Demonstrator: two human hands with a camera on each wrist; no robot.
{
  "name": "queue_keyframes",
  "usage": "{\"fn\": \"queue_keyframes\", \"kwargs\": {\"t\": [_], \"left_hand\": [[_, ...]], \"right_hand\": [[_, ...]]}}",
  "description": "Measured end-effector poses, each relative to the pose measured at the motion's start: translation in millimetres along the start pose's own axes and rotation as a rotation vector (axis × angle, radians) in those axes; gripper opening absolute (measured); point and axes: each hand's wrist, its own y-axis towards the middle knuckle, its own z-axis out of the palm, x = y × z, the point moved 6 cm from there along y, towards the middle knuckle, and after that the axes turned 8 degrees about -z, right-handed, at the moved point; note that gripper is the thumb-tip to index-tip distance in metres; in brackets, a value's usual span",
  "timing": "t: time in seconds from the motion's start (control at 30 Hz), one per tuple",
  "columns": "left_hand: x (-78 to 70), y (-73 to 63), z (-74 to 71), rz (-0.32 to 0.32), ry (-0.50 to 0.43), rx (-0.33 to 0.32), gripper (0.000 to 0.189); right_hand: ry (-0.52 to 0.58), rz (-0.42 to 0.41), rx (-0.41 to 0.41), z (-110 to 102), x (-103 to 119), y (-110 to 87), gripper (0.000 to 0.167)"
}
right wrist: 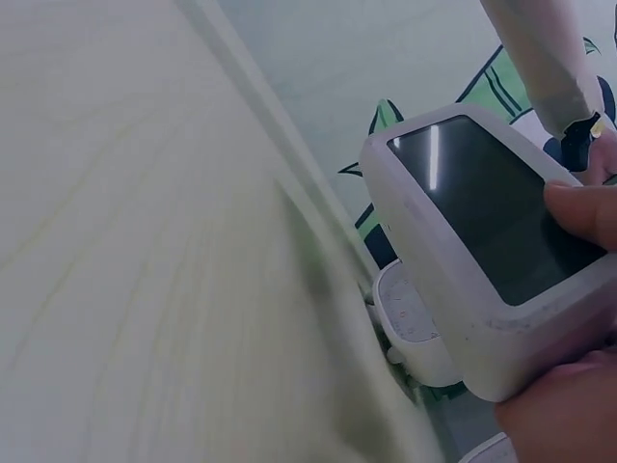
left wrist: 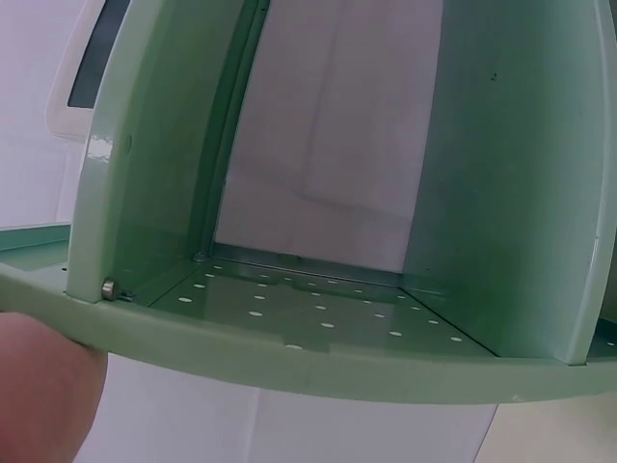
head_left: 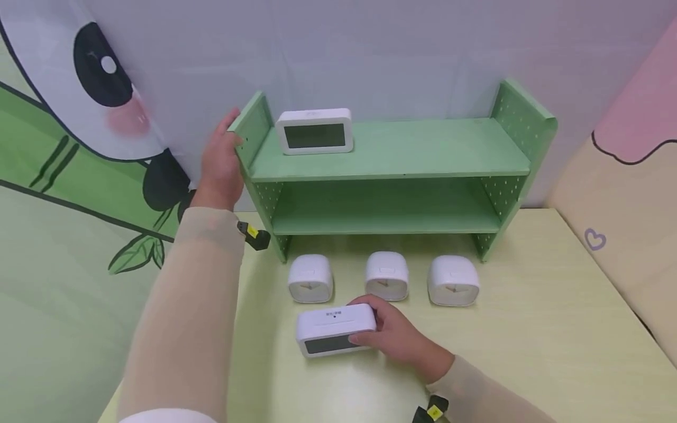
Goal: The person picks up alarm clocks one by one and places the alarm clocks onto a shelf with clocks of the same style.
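Observation:
A white digital clock (head_left: 334,319) with a dark screen is held at its right end by my right hand (head_left: 398,336). The thumb lies across the front, over the screen's edge. In the right wrist view, this clock (right wrist: 482,207) is tilted above the table surface. My left hand (head_left: 218,170) grips the upper left side panel of a green two-tier shelf (head_left: 433,147). Seen from the left wrist, part of that hand (left wrist: 43,386) shows at the panel's edge (left wrist: 289,371); most of its fingers are hidden. A similar white digital clock (head_left: 315,133) stands at the left of the top tier.
Three small white dial clocks stand in a row before the shelf: a left one (head_left: 311,279), a middle one (head_left: 386,276) and a right one (head_left: 453,281). The pale table (head_left: 555,329) ends at the right against a printed cloth (head_left: 629,223). Another cloth hangs behind the shelf.

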Motion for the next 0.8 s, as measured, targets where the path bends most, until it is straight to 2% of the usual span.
{"fn": "queue_keyframes", "kwargs": {"t": [0.17, 0.4, 0.57, 0.8], "left_hand": [[3.5, 2.2, -1.2, 0.01, 0.044, 0.003, 0.066], [2.4, -0.1, -2.7, 0.007, 0.032, 0.007, 0.065], [0.8, -1.8, -1.4, 0.005, 0.032, 0.007, 0.064], [1.5, -3.2, -2.1, -0.009, 0.013, 0.005, 0.064]], "right_hand": [[-0.019, -0.027, -0.013, -6.8, 11.0, 0.6, 0.051], [-0.045, -0.095, -0.03, -20.3, 46.2, -3.5, 0.053], [-0.084, -0.086, -0.05, -37.6, 66.9, -10.0, 0.052], [-0.164, -0.052, -0.121, -66.9, 86.5, -18.5, 0.054]]}}
